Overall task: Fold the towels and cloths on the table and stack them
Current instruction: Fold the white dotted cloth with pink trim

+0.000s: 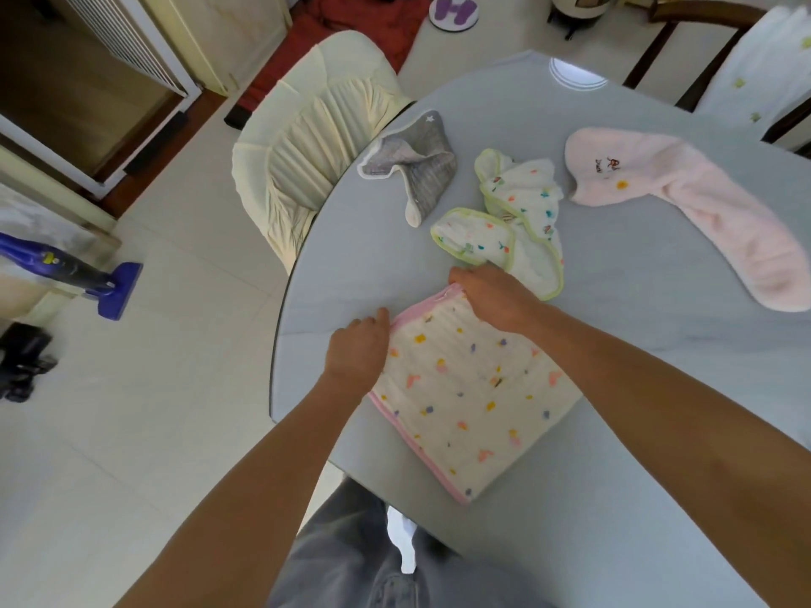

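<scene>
Both hands (357,351) (496,298) forward, fingers curled

1. Four cloths lie on the bench (614,388).
2. One is a white cloth with a pink edge (474,401) and little coloured shapes. It is folded flat.
3. One is a white cloth with a green edge (513,226). It is crumpled.
4. One is a grey cloth (417,168) with a small white star.
5. One is a long fluffy pink towel (684,208).
6. Two hands are on the pink-edged cloth: one left hand (357,355) and one right hand (491,296).
7. One cream chair (316,138) stands beside the bench.
8. One more chair with a white cover (763,63) stands at the far side.
9. One blue floor cleaner (87,278) is on the floor.
</scene>
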`<state>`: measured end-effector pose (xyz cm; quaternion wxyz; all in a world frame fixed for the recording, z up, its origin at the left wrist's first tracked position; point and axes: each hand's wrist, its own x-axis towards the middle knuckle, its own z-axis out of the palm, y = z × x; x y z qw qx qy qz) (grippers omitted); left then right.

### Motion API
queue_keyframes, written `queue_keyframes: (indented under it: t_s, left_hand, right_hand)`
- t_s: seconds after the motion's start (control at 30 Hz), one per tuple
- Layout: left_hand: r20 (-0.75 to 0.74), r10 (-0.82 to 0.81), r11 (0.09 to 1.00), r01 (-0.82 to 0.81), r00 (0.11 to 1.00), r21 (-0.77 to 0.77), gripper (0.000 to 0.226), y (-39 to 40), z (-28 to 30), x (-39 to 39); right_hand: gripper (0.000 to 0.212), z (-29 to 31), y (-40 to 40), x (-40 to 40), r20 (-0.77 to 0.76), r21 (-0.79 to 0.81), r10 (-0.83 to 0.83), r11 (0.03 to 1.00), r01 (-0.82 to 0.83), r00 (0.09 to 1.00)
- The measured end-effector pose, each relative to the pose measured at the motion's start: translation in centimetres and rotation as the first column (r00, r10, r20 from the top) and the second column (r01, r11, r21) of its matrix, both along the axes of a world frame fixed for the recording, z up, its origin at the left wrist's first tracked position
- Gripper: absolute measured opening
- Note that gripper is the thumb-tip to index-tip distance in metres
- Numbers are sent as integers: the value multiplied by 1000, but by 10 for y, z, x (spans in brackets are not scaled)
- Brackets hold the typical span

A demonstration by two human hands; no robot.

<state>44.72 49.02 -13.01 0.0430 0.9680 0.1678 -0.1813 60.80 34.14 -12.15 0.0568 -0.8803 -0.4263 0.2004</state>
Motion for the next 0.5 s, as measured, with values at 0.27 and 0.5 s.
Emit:
queue_keyframes:
  t_s: [0.27, 0.5]
  left_hand:
    - [-11, 0, 998, 1, 1000, 59, 32, -10, -14, 7]
    - [-36, -7, 993, 11, 999, 120, 36, 4, 2, 15]
  right_hand:
    - [22, -9, -11, 9, 70, 64, 91, 993, -96, 993]
    - [24, -22, -14, 7, 22, 11, 52, 999, -52, 998]
